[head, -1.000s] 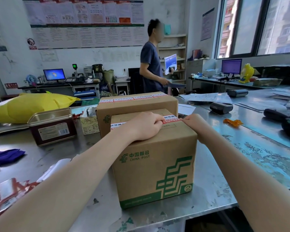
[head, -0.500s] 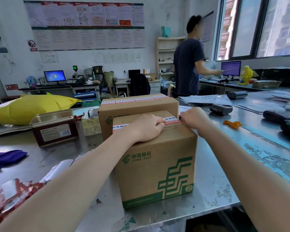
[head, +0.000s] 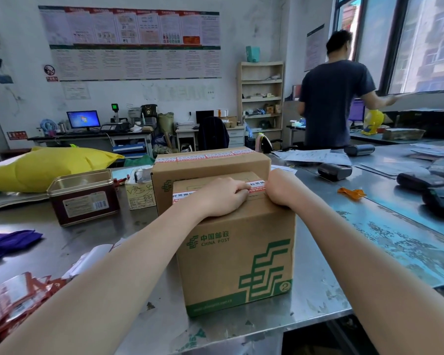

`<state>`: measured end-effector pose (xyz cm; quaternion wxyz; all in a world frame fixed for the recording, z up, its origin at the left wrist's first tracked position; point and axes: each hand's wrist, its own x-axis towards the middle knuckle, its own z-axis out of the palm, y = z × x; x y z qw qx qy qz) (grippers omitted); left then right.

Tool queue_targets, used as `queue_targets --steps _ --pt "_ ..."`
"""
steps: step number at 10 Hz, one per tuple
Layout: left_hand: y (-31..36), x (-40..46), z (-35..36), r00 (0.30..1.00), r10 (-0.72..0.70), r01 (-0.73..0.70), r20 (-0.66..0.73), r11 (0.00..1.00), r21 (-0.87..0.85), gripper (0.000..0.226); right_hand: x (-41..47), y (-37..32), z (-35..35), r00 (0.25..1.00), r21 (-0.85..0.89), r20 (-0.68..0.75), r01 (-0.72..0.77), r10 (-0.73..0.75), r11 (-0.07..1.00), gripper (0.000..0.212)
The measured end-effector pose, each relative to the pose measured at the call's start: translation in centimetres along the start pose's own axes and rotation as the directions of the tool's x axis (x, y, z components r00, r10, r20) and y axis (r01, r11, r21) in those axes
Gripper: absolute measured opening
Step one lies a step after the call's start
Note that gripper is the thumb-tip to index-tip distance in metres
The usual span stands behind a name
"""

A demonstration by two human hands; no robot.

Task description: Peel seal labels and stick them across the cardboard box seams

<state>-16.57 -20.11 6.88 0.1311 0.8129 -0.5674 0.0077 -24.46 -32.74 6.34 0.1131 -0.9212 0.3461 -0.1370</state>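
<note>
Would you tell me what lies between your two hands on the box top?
In the head view, a short stretch of seal label shows between the left hand and right hand.

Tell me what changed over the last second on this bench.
The right hand slid in along the label toward the left hand, closing the gap. The person behind walked right to the window and turned away. Both hands stayed pressing the label on the front box; boxes and tin did not move.

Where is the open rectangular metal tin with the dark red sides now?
The dark red metal tin stands left on the steel table, beside the yellow bag.
</note>
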Motion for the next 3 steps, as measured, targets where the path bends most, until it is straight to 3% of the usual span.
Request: queue_targets --steps 1,3 --pt "-0.5 -0.6 -0.6 1.000 -0.025 0.025 -0.013 0.999 -0.025 0.039 -1.0 -0.5 -0.6 0.999 0.008 -0.051 0.016 -0.015 1.000 0.015" --pt "-4.5 -2.1 -3.0 0.988 -0.120 0.108 -0.098 0.987 -0.117 0.040 -0.2 -3.5 -1.5 0.983 0.045 -0.119 0.146 -0.140 0.988 0.025"
